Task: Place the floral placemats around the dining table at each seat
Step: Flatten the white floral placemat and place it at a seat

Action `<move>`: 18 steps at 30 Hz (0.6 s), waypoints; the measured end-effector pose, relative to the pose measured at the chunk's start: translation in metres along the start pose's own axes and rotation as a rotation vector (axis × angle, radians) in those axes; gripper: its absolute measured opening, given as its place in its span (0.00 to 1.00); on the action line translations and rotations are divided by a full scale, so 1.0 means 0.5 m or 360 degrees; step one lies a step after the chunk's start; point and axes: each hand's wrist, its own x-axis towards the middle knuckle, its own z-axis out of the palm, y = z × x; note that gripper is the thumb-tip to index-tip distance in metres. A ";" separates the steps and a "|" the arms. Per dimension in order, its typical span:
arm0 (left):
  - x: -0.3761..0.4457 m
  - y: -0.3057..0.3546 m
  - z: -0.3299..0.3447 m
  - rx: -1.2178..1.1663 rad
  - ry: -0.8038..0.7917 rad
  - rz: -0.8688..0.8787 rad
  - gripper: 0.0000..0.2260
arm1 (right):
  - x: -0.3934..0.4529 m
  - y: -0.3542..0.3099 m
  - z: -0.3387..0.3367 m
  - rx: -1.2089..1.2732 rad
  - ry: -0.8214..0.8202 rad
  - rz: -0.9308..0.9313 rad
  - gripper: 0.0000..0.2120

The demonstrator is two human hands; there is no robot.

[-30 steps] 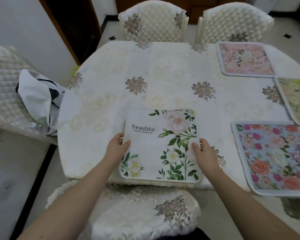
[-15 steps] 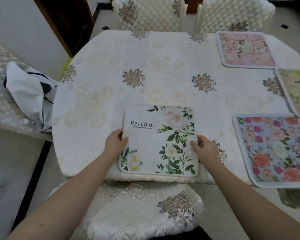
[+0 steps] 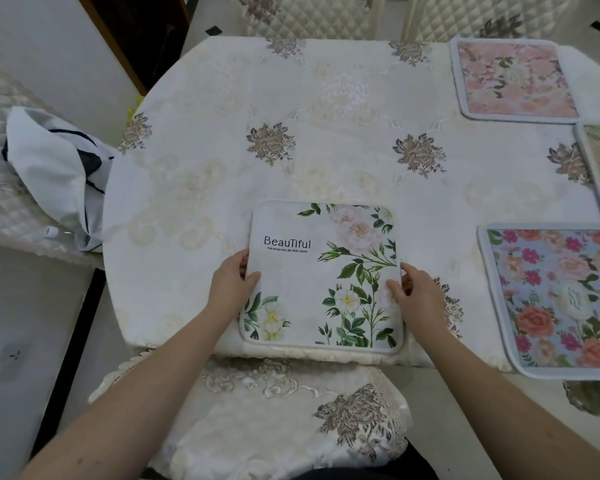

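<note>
The white placemat lies flat at the near table edge; left hand and right hand pinch its side edges; grip unchanged, mat nudged slightly forward.

White cloth draped over quilted chair

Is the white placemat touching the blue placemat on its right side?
Apart. The head view shows bare tablecloth between the white placemat and the blue placemat.

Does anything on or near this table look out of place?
Yes: a crumpled white cloth bag lies on the quilted chair at the left, filling that seat. The white placemat between both hands lies flat and straight.
</note>
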 end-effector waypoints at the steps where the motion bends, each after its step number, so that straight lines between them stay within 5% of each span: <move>1: 0.001 0.000 -0.001 0.0039 -0.0008 0.0021 0.20 | 0.001 0.001 0.001 0.0013 -0.0012 0.0025 0.14; 11: 0.002 -0.011 0.008 0.0300 -0.0021 0.0139 0.19 | 0.003 0.025 0.005 0.0009 0.0002 0.0086 0.19; 15: -0.006 -0.001 0.017 0.0426 0.0248 0.0072 0.22 | 0.013 0.012 -0.008 0.0130 0.0207 0.0101 0.21; 18: 0.001 0.031 0.031 0.0437 0.0299 0.0283 0.21 | 0.030 -0.029 -0.001 0.0049 0.0205 -0.0035 0.19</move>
